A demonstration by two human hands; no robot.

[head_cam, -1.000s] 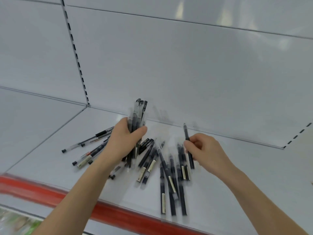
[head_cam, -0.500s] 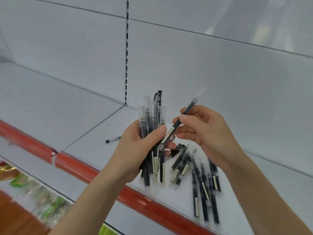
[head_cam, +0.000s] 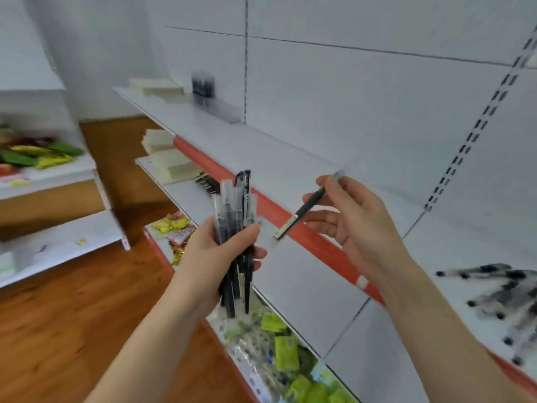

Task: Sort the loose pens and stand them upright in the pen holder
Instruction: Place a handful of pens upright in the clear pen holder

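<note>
Pens [head_cam: 234, 216], dark-barrelled with clear caps, are gathered into one bundle in the left hand [head_cam: 212, 263]. The fingers and thumb of this hand are wrapped round the middle of the bundle. The bundle stands close to upright, with the caps at the top and the lower ends projecting below the palm.

The right hand [head_cam: 360, 228] holds a single pen [head_cam: 309, 203]. The thumb and forefinger pinch it near its upper, clear end. The remaining fingers are extended and relaxed beneath the barrel. The pen is tilted: its labelled lower end points down and left toward the bundle and is near it, but not touching.

Both hands are raised in front of the red strip [head_cam: 313, 242] that edges the white shelf [head_cam: 290, 158].

Loose pens [head_cam: 499, 298] lie flat in a heap on the same shelf at the far right, well apart from both hands. This area is blurred.

Farther along the shelf stands a dark container [head_cam: 202, 84] with upright dark items in it. It is too blurred to identify.

Pale paper stacks [head_cam: 174, 167] lie on a lower shelf. Green packets [head_cam: 283, 353] fill the shelf below the hands. The floor [head_cam: 72, 315] is wood.
</note>
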